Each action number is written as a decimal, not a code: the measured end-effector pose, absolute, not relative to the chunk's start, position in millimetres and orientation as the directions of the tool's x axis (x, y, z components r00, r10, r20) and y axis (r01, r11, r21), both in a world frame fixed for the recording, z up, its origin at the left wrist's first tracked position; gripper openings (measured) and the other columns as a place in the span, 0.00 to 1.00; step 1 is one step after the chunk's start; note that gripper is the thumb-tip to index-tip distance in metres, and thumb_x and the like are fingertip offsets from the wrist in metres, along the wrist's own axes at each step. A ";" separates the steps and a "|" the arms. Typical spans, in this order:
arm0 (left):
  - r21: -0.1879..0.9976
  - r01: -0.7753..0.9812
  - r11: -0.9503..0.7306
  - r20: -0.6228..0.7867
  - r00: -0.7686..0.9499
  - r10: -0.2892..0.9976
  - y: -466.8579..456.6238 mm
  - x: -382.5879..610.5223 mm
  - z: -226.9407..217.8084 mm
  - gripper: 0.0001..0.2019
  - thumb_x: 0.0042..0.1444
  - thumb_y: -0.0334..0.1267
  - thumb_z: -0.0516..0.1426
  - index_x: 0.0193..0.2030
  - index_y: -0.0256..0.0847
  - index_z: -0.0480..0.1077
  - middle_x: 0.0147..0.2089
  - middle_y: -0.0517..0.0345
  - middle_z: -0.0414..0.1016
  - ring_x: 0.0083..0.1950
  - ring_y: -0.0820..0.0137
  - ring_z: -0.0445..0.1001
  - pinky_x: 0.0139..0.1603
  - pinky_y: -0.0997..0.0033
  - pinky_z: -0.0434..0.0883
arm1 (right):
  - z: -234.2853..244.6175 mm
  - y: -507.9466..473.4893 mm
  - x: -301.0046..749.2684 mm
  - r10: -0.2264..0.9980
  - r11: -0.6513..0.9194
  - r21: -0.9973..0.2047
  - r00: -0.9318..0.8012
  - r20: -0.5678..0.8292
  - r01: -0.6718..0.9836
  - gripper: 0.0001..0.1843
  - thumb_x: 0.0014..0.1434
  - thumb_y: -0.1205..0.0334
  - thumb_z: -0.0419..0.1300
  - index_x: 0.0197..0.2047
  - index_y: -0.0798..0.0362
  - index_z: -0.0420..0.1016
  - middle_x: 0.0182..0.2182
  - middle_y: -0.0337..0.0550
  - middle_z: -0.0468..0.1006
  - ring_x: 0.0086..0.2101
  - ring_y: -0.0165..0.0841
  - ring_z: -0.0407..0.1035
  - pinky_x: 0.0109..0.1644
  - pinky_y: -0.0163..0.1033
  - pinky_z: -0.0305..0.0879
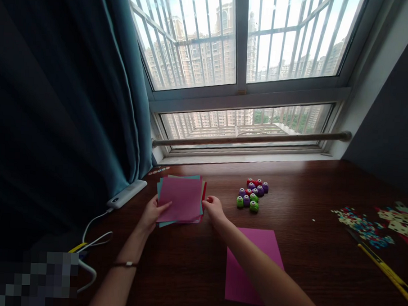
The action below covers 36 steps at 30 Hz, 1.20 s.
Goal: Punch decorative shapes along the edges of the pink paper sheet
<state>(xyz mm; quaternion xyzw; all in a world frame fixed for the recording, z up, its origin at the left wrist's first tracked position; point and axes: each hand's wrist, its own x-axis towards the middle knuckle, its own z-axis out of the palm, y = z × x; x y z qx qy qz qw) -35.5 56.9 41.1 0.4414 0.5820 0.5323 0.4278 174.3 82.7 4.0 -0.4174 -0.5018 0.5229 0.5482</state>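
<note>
A loose stack of coloured paper (180, 199) lies on the desk, a pink sheet on top and blue, red and pale edges sticking out beneath. My left hand (151, 214) grips its left side, thumb flat over the pink sheet and fingers at the edge. On the opposite side, my right hand (214, 207) has its fingers pinched together at the stack's right edge, by a red sheet; exactly which sheets they hold is hidden. Under my right forearm is a separate magenta sheet (241, 274), partly covered by the arm.
Several small craft punches (251, 194) in red, purple and green stand beyond my right hand. Further right are paper confetti (365, 227), punched sheets (399, 221) and a yellow-black utility knife (384, 269). A white power strip (127, 194) with cables lies left, beside the curtain (125, 100).
</note>
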 end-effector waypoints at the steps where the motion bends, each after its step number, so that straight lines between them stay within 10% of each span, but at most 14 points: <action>1: 0.999 0.034 -0.013 0.021 -0.252 0.967 55.8 -30.7 42.1 0.31 0.33 0.45 0.70 0.45 0.39 0.65 0.40 0.58 0.75 0.37 0.65 0.75 0.39 0.66 0.72 | 7.1 85.2 179.0 0.990 0.123 -0.981 -0.052 0.133 -0.151 0.20 0.55 0.54 0.57 0.47 0.57 0.67 0.41 0.43 0.72 0.41 0.27 0.67 0.46 0.37 0.67; 10: 0.996 0.038 -0.086 0.092 -0.208 0.974 55.9 8.4 28.6 0.33 0.24 0.48 0.70 0.40 0.35 0.70 0.37 0.49 0.76 0.40 0.53 0.74 0.40 0.56 0.72 | 16.9 82.4 204.2 0.957 0.273 -0.956 -0.073 0.281 -0.103 0.11 0.48 0.64 0.52 0.36 0.55 0.68 0.31 0.38 0.72 0.33 0.27 0.64 0.39 0.32 0.61; 21: 0.983 0.041 -0.180 0.184 -0.188 0.965 56.3 26.3 34.4 0.38 0.34 0.47 0.68 0.53 0.39 0.60 0.43 0.50 0.74 0.44 0.56 0.74 0.40 0.60 0.72 | 25.7 74.7 215.6 0.961 0.260 -0.956 -0.060 0.270 -0.139 0.18 0.46 0.64 0.54 0.43 0.55 0.64 0.38 0.41 0.73 0.38 0.28 0.66 0.43 0.32 0.63; 36: 0.967 0.075 -0.242 0.253 -0.247 0.935 66.6 39.9 45.8 0.31 0.36 0.53 0.66 0.45 0.37 0.66 0.41 0.52 0.75 0.43 0.58 0.73 0.43 0.62 0.71 | 34.5 74.4 213.0 0.961 0.276 -0.952 0.048 0.272 -0.133 0.10 0.52 0.61 0.47 0.36 0.54 0.63 0.30 0.38 0.68 0.30 0.25 0.60 0.37 0.31 0.59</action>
